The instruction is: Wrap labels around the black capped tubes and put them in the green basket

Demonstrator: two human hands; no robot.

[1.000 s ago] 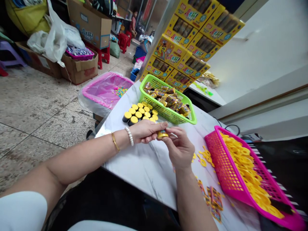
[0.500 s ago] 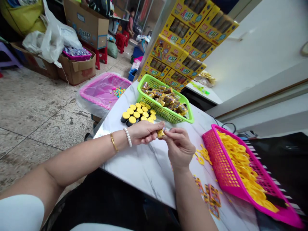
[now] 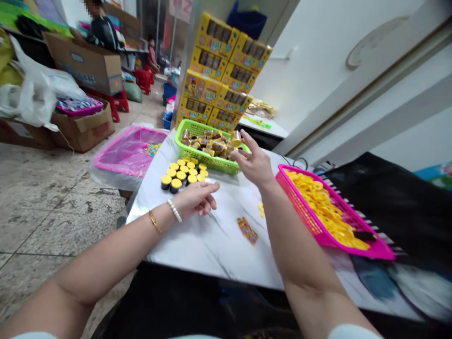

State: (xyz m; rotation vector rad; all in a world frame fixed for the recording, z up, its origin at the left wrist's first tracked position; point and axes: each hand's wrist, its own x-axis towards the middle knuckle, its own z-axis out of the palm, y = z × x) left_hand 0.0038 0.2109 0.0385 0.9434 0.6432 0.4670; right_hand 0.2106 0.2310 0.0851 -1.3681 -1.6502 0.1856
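My left hand (image 3: 197, 197) hovers over the white marbled table with its thumb stretched out and its fingers loosely bent, holding nothing. Just right of it, my right hand (image 3: 253, 160) reaches to the green basket (image 3: 226, 165), fingers spread. A small yellow-labelled jar (image 3: 236, 138) is at its fingertips above the basket rim, not enclosed by the fingers. Many similar jars (image 3: 208, 142) lie heaped inside the basket. Beyond my left hand stand several black jars with yellow lids (image 3: 181, 175). A small printed packet or card (image 3: 247, 230) lies on the table between my forearms.
At the right stands a pink basket (image 3: 300, 207) of yellow plastic pieces. A plastic-lined pink tub (image 3: 120, 153) with coloured beads is left of the table (image 3: 212, 254). Yellow boxes (image 3: 215, 87) are stacked behind. Cartons (image 3: 84, 125) and a seated person (image 3: 102, 30) are farther back.
My hands have parted. The small yellow jar that both held has gone with my right hand up to the green basket; my left hand has let go of it. The view has turned right.
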